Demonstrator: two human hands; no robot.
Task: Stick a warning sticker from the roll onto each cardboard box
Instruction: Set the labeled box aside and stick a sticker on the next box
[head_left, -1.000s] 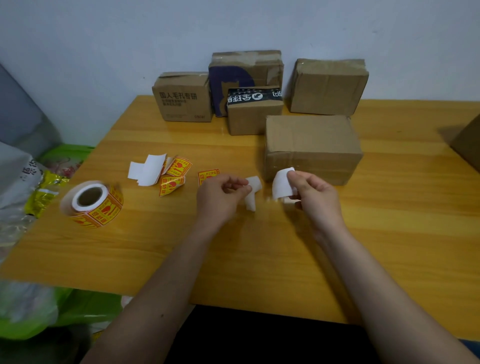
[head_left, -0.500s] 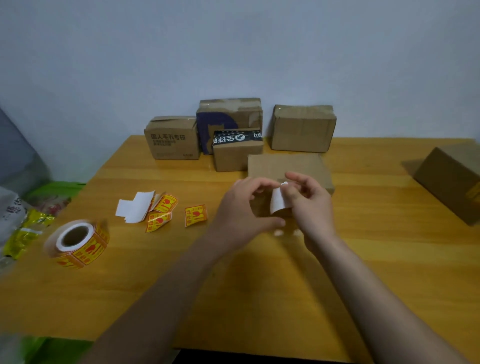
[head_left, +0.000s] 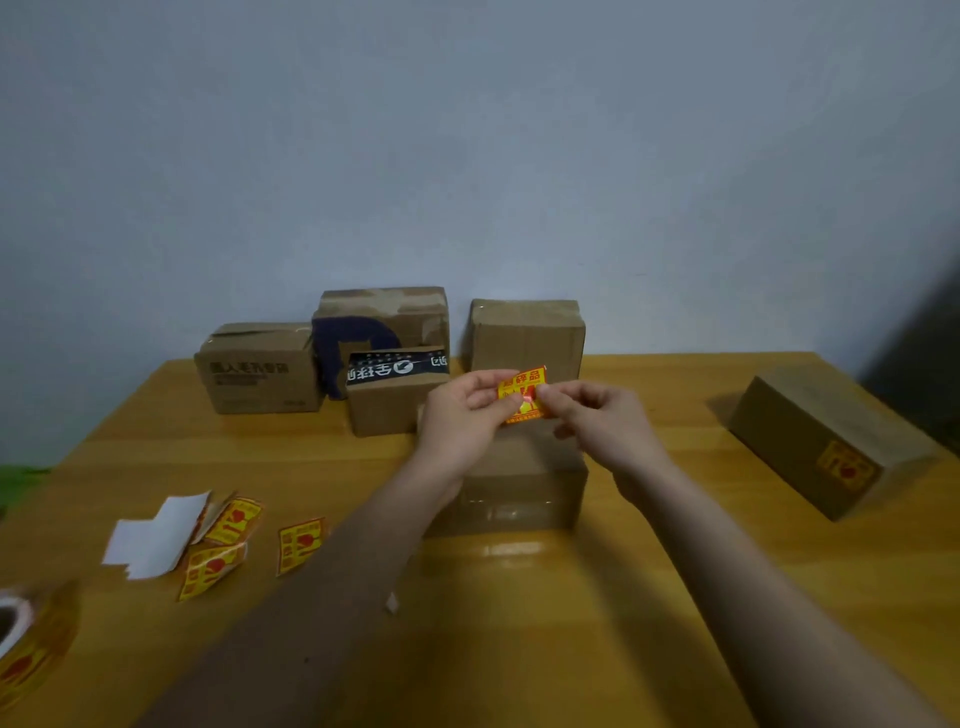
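Note:
Both hands hold one yellow-and-red warning sticker (head_left: 524, 391) up above a plain cardboard box (head_left: 511, 493) at the table's middle. My left hand (head_left: 465, 415) pinches its left edge and my right hand (head_left: 597, 415) pinches its right edge. The sticker roll (head_left: 28, 644) lies at the lower left edge, partly cut off. Against the wall stand a printed box (head_left: 260, 371), a taller box with a dark blue mark (head_left: 382, 322), a box with black tape (head_left: 389, 400) and a plain box (head_left: 527, 332). A box bearing a sticker (head_left: 826, 441) lies at the right.
White backing papers (head_left: 156, 535) and loose yellow stickers (head_left: 223, 545) lie on the wooden table (head_left: 571, 649) at the left, with one more sticker (head_left: 298, 543) beside them. A small white scrap (head_left: 390, 603) lies near my left forearm. The grey wall runs behind the boxes.
The view has tilted up. Both hands rose over the middle box. The white piece held before is gone; the sticker's printed face now shows between my fingers.

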